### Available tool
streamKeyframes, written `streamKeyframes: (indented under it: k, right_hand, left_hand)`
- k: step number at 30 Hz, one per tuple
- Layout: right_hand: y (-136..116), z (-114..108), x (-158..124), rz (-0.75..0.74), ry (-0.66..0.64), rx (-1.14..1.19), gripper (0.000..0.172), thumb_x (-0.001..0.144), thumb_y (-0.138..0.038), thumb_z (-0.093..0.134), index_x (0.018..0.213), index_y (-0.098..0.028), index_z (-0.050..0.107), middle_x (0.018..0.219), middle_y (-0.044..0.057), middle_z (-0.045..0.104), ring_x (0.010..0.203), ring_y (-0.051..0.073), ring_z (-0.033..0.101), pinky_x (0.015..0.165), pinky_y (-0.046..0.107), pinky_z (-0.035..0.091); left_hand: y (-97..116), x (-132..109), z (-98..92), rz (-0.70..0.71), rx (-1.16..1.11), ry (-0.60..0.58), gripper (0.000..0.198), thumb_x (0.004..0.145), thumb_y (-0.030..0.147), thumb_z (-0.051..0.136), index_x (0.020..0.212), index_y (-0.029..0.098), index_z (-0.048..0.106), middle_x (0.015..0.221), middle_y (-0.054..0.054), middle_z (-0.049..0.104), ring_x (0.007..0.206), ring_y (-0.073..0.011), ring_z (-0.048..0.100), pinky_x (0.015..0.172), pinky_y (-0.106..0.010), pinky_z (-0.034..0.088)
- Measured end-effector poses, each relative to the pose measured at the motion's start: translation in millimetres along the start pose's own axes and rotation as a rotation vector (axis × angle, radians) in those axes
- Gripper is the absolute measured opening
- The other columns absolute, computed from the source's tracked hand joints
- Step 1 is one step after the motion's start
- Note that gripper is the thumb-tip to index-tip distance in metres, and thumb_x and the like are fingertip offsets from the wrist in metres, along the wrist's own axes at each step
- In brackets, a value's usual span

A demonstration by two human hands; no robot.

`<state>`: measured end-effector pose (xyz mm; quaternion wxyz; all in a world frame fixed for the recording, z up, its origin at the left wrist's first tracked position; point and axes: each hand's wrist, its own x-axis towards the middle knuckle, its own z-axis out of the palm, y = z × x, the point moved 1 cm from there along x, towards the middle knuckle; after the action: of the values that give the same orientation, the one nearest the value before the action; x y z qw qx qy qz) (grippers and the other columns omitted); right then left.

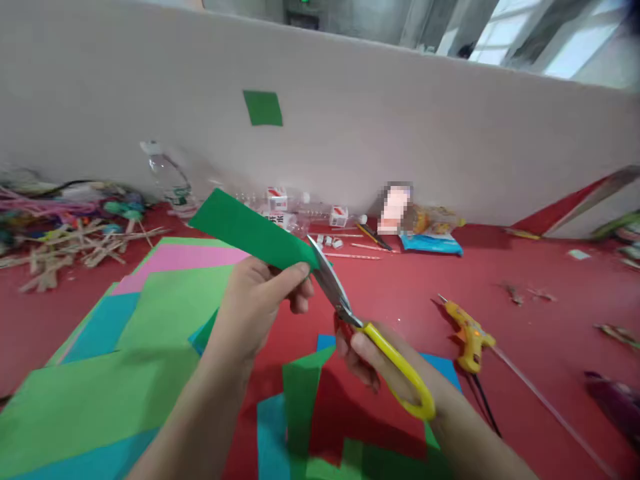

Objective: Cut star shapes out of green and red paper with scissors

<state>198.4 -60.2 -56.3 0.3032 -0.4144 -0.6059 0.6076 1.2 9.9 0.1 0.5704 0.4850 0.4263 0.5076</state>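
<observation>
My left hand [270, 287] pinches a strip of dark green paper [245, 223] near its right end, holding it up over the table. In my right hand [373, 360] is a pair of scissors [395, 363] with yellow handles, its metal blades at the strip's right end. The blades look nearly closed; whether paper lies between them I cannot tell. Below my hands lie cut pieces of green paper [303, 393] and blue paper [273, 433]. Larger light green sheets [100, 407] spread under and beside my left forearm.
A yellow glue gun [467, 333] lies on the red table [545, 353] at right. Wooden sticks [90, 247] are heaped at left. Clear plastic bottles [170, 177] and a blue packet [431, 245] stand or lie along the white wall, which bears a green square [263, 108].
</observation>
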Motion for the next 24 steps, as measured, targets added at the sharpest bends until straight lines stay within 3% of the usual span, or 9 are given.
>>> streamKeyframes:
  k: [24]
  right_hand:
    - [-3.4, -3.2, 2.7, -0.007, 0.024, -0.004, 0.065, 0.094, -0.085, 0.045, 0.076, -0.022, 0.046, 0.054, -0.008, 0.042, 0.044, 0.008, 0.036, 0.042, 0.021, 0.029]
  left_hand:
    - [2.5, 1.4, 4.8, 0.001, -0.068, 0.023, 0.024, 0.075, 0.018, 0.073, 0.051, 0.016, 0.071, 0.048, -0.001, 0.068, 0.038, -0.0082, 0.058, 0.040, -0.016, 0.047]
